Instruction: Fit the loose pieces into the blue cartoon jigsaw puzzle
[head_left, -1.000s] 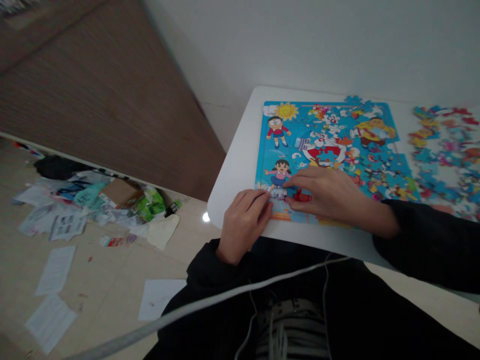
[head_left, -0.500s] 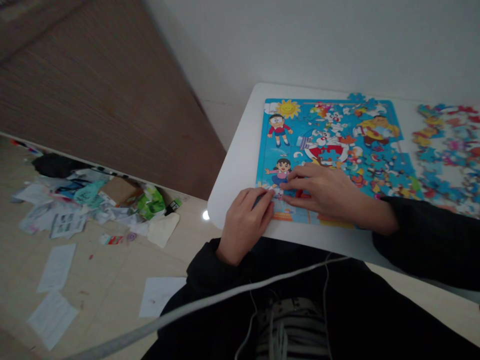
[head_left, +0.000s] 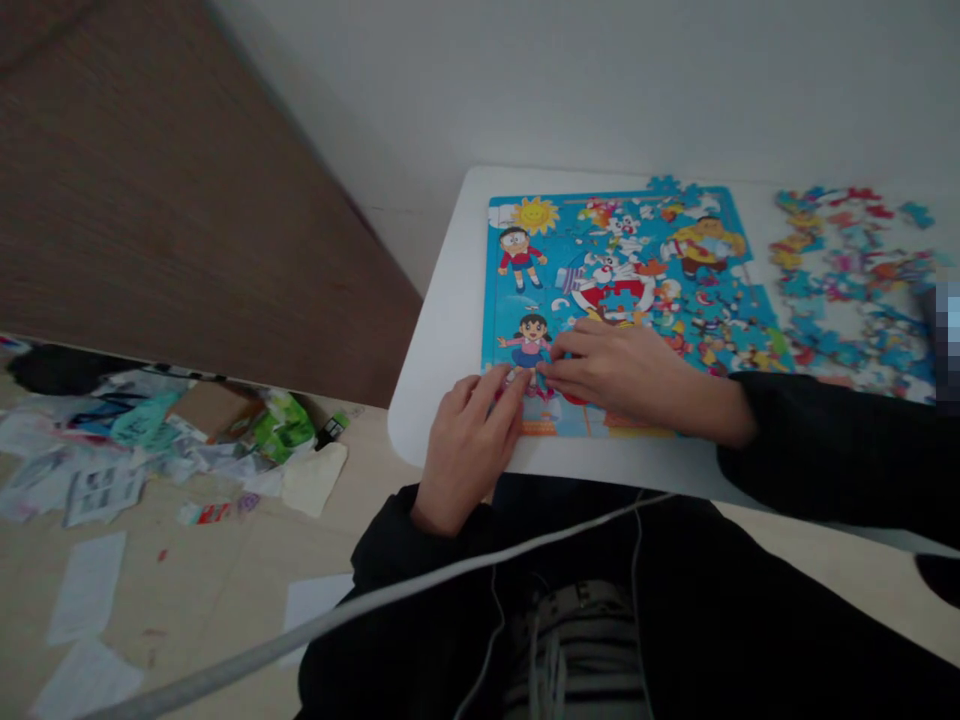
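Bare left hand point(head_left: 466, 450) and right hand point(head_left: 634, 375) meet at six o'clock on a blue cartoon jigsaw puzzle point(head_left: 622, 250), fingers narrow, any held piece unclear; loose multicoloured pieces point(head_left: 847, 270) sit at three o'clock.

Head-worn view, facing forward and down, close above a jigsaw puzzle point(head_left: 622, 300) on a white table point(head_left: 442, 400), seemingly tilted

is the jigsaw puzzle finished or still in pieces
Not finished: loose pieces lie heaped to the right of the cartoon jigsaw puzzle on the white table.
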